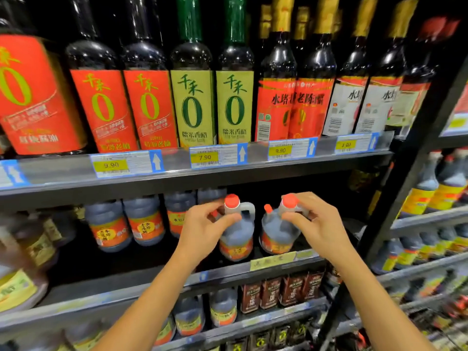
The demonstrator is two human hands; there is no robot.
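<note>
On the middle shelf [222,271], other dark jugs [109,224] stand at 9 o'clock from the hands. The left hand [200,231] has its fingers and thumb curled round the neck of the left jug [238,236], just under its red cap [232,200]. This jug is near the front of the shelf. The right jug [276,231] is just beside it, at 3 o'clock. The right hand [321,224] is wrapped round the top of that jug, fingers curled under its cap. At 12 o'clock, one shelf up, green-label bottles [192,107] stand behind a yellow price tag [204,157].
</note>
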